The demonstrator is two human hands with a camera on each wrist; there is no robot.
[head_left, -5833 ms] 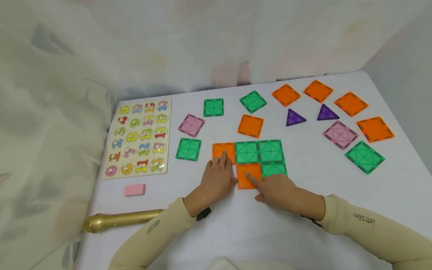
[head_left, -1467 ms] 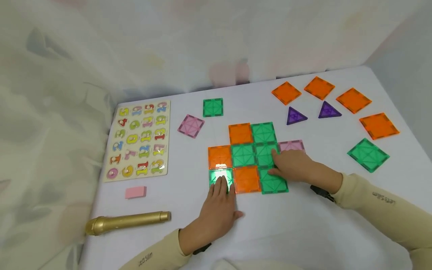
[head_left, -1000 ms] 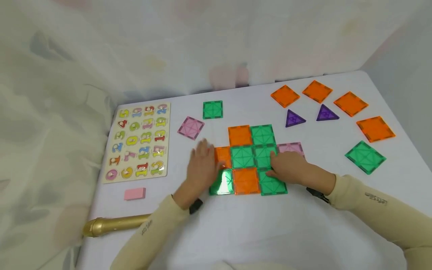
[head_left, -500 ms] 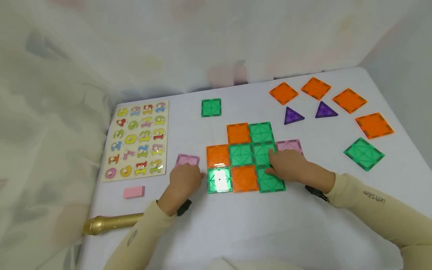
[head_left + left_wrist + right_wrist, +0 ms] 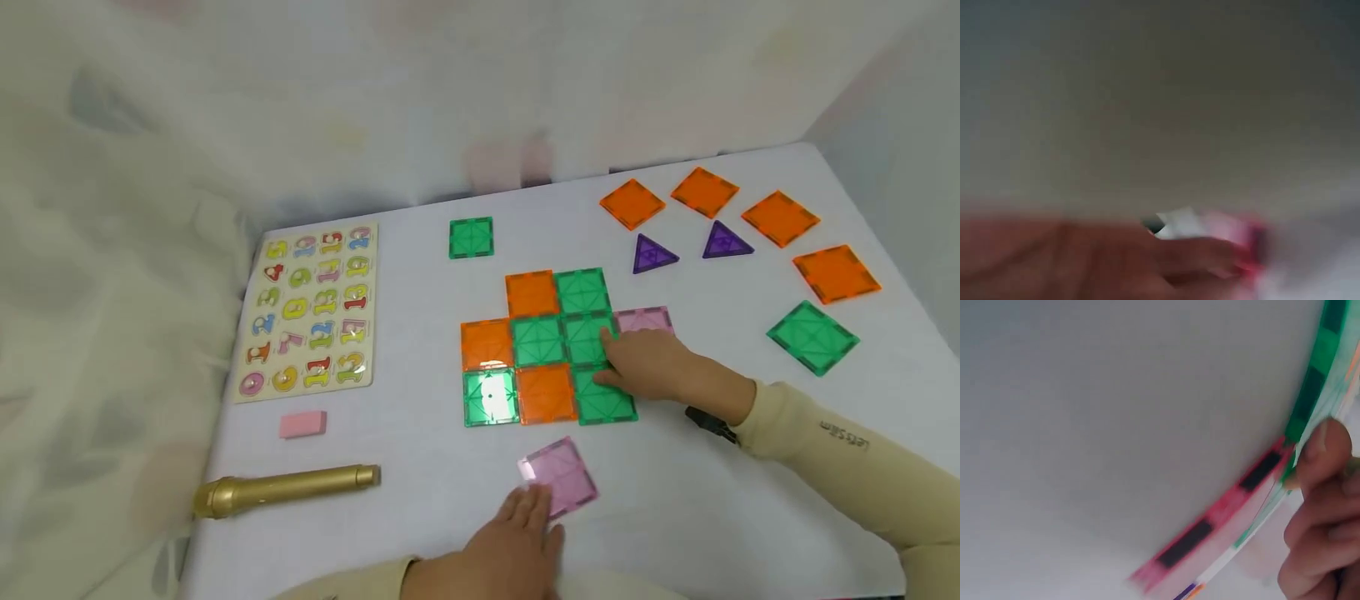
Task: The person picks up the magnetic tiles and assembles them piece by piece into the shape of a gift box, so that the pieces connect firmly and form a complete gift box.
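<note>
My left hand (image 5: 510, 550) pinches a pink square magnetic tile (image 5: 568, 477) by its near-left corner, in front of the joined tiles. In the left wrist view this hand (image 5: 1116, 262) and tile are blurred. My right hand (image 5: 648, 362) rests at the right side of the joined flat tiles, its index fingertip on a green square tile (image 5: 581, 337). Its other fingers are curled under, as the right wrist view shows. Partly behind this hand lies another pink square tile (image 5: 647, 319), edge to edge with the green one. Orange tiles (image 5: 546, 393) and further green ones complete the patchwork.
Loose orange squares (image 5: 633, 204), two purple triangles (image 5: 654, 254) and a green square (image 5: 813, 337) lie at right. One green square (image 5: 471, 238) lies behind the patchwork. At left are a number puzzle board (image 5: 303, 312), a pink block (image 5: 302, 423) and a gold microphone (image 5: 288, 490).
Several tiles have joined the patchwork since the oldest frame. My left hand has taken the pink tile from the left and carried it right and nearer. My right hand has lately stayed put.
</note>
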